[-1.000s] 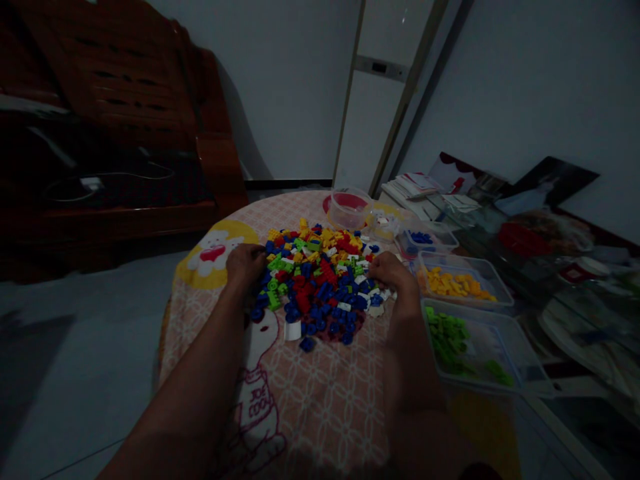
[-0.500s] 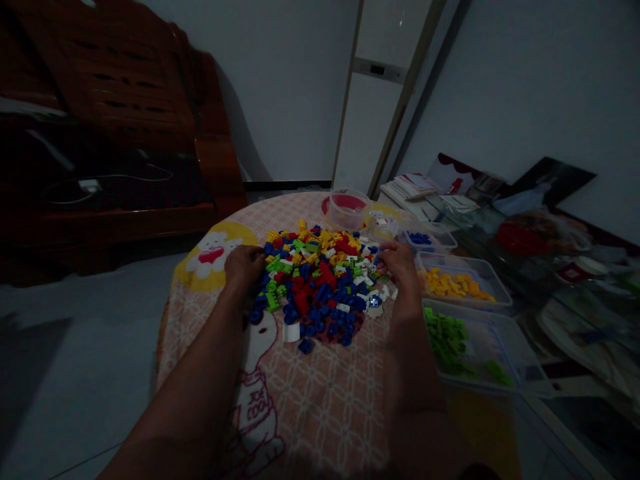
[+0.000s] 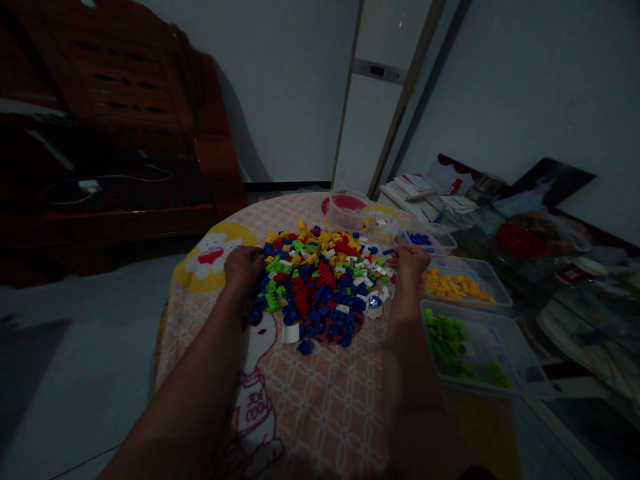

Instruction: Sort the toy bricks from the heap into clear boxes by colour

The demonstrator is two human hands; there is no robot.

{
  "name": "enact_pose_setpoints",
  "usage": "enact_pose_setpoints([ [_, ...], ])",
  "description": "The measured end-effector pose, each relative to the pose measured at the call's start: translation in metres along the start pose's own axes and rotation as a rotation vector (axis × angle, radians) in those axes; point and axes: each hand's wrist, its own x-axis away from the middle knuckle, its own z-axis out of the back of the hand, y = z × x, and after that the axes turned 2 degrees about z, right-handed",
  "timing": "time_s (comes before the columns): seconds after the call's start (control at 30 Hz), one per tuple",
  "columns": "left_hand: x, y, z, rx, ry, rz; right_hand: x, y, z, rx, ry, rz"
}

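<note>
A heap of mixed toy building bricks in blue, red, yellow, green and white is spread over the cloth-covered table. At the right side of the heap, my right hand is closed, pinching a small blue brick that sticks out to the left of the fingertips. My left hand rests at the heap's left edge, touching or very near the bricks there. Its back faces me, so its fingers are mostly hidden.
Clear boxes line the right side: one with blue bricks, one with yellow, one with green. A round clear tub stands at the back. Cluttered glass shelving is at far right, a wooden bench at left.
My right hand has moved a little to the right, away from the heap, and a blue brick now shows in its fingers. The left hand has stayed almost still.
</note>
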Motion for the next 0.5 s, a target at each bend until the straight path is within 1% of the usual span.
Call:
enact_pose_setpoints([
  [0.07, 0.000, 0.000, -0.001, -0.005, -0.001, 0.003, -0.006, 0.007, -0.004, -0.131, 0.102, -0.006],
  [0.13, -0.001, -0.001, -0.002, -0.005, 0.010, -0.002, -0.013, 0.014, -0.007, -0.205, 0.189, 0.010],
  [0.2, -0.001, -0.003, -0.003, 0.001, 0.031, -0.005, -0.021, 0.021, -0.010, -0.220, 0.256, 0.056],
  [0.27, -0.001, -0.004, -0.004, 0.003, 0.049, -0.004, -0.031, 0.026, -0.011, -0.187, 0.288, 0.112],
  [0.33, -0.001, -0.004, -0.005, -0.004, 0.052, 0.001, -0.040, 0.030, -0.010, -0.118, 0.278, 0.168],
  [0.4, 0.000, -0.002, -0.004, -0.012, 0.037, 0.010, -0.047, 0.033, -0.009, -0.051, 0.226, 0.198],
  [0.5, 0.001, 0.001, -0.002, -0.014, 0.015, 0.020, -0.052, 0.035, -0.008, -0.010, 0.142, 0.158],
])
